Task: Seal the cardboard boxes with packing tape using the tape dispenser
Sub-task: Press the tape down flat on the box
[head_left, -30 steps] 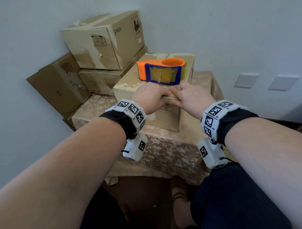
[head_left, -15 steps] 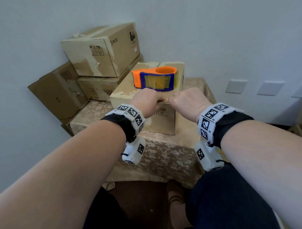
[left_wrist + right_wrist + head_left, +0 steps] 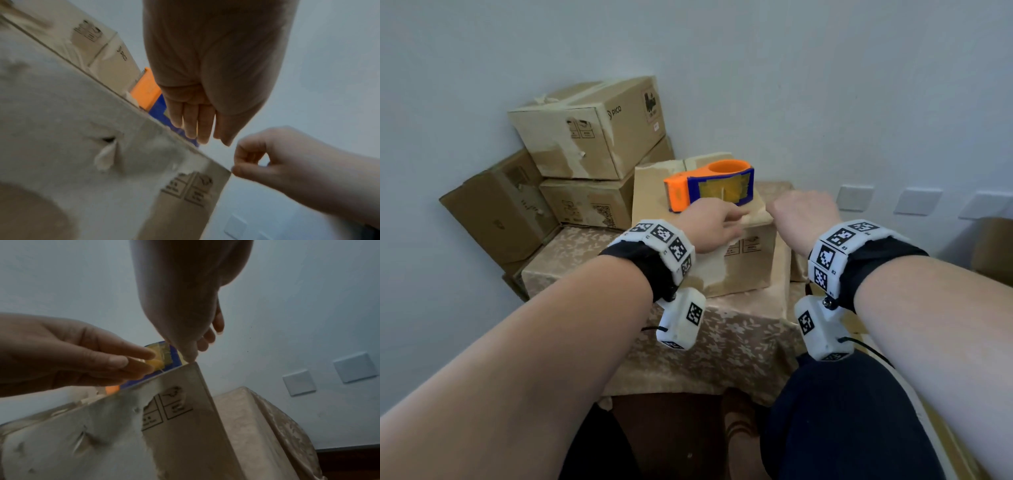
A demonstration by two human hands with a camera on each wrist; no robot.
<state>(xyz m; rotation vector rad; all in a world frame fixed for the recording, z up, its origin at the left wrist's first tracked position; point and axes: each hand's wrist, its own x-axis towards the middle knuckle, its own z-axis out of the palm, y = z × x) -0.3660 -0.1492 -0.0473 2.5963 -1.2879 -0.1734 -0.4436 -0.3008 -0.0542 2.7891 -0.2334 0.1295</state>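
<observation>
A worn cardboard box (image 3: 743, 263) stands on the cloth-covered table, with an orange and blue tape dispenser (image 3: 709, 186) lying on its top. My left hand (image 3: 736, 217) rests with straight fingers on the box's near top edge, just in front of the dispenser (image 3: 164, 353). My right hand (image 3: 801, 216) is at the box's right front corner. Its fingers are curled and hold nothing, and the thumb tip touches the corner (image 3: 236, 170). The left wrist view shows my left fingers (image 3: 197, 129) flat over the edge.
Several taped cardboard boxes (image 3: 585, 144) are stacked against the wall at the back left, one leaning (image 3: 496, 209). The table's floral cloth (image 3: 722, 342) hangs over the front edge. Wall plates (image 3: 854, 197) sit at the right, and my legs are below.
Both hands were together at the middle of the box's front top edge. The right hand has slid right to the corner; the left hand stays on the edge, fingers now straighter.
</observation>
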